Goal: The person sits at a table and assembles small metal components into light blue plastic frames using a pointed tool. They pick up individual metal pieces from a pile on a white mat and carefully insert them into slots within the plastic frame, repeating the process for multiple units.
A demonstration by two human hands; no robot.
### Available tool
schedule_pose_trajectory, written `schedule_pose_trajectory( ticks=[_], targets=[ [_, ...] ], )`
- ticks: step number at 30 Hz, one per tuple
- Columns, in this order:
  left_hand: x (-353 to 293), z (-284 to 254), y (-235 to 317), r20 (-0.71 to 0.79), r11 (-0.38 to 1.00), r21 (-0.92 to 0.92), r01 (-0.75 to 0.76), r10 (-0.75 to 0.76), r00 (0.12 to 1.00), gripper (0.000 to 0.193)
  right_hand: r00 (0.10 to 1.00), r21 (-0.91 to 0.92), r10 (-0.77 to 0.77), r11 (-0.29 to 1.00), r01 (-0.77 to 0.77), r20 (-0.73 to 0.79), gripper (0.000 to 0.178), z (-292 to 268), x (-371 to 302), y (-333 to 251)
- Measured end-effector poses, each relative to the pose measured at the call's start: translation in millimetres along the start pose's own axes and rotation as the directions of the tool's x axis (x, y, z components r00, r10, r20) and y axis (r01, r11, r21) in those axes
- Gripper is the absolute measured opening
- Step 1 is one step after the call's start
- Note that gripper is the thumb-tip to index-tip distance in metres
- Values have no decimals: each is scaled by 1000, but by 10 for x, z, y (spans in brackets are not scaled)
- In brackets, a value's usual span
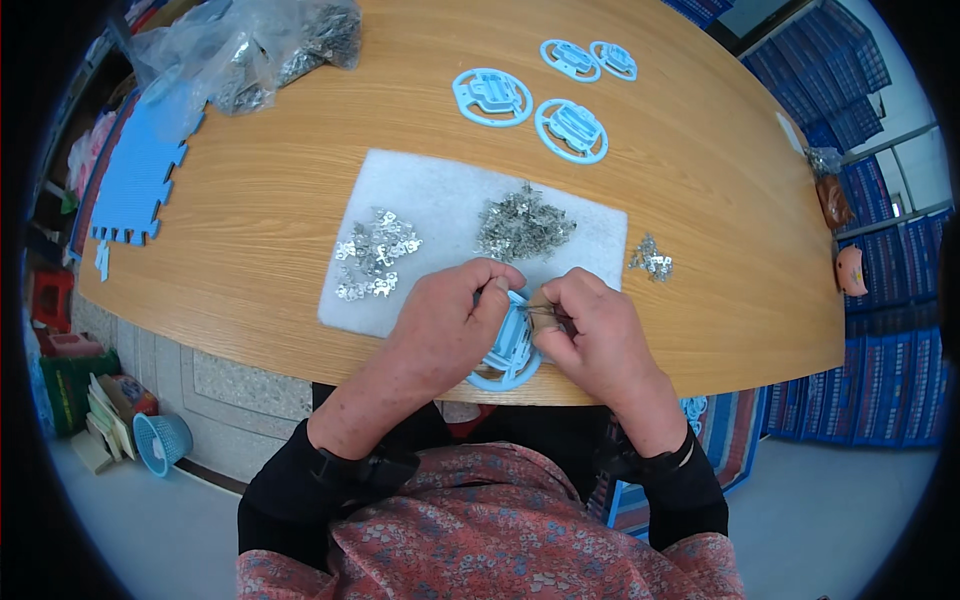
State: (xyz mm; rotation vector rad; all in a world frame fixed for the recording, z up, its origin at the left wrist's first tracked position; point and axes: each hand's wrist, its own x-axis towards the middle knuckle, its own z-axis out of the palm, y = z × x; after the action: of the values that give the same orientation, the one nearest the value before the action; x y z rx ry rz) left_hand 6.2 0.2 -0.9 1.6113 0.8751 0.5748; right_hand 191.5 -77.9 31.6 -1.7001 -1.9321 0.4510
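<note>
A round light-blue plastic frame [505,372] with a raised shape inside lies at the table's front edge, partly over the white mat. My left hand [450,318] is closed at its upper left rim, thumb and forefinger pinched together. From the other side my right hand [600,335], with a brownish wrap on one finger, pinches a thin tweezers-like metal tool [533,309] whose end reaches over the frame. The tips of both hands nearly meet there, and what lies between them is too small to make out. Behind them a heap of small metal clips [525,224] rests on the mat.
Flat silvery metal pieces [375,250] lie on the left of the white foam mat [440,180]; a few more metal pieces [652,260] sit right of it. Several blue frames [492,97] are farther back. Plastic bags [245,60] and a blue foam tile [140,175] occupy the left.
</note>
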Motion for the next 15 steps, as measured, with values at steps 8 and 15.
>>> schedule_pose_trajectory(
  ticks=[8,15],
  targets=[
    [15,-21,15,31,998,32,52,-53,998,26,992,-44,65,997,-70,-107,23,122,-54,-84],
    [8,6,-45,1,1000,22,-20,20,1000,25,992,-11,78,997,-80,-98,28,31,-89,-133]
  ],
)
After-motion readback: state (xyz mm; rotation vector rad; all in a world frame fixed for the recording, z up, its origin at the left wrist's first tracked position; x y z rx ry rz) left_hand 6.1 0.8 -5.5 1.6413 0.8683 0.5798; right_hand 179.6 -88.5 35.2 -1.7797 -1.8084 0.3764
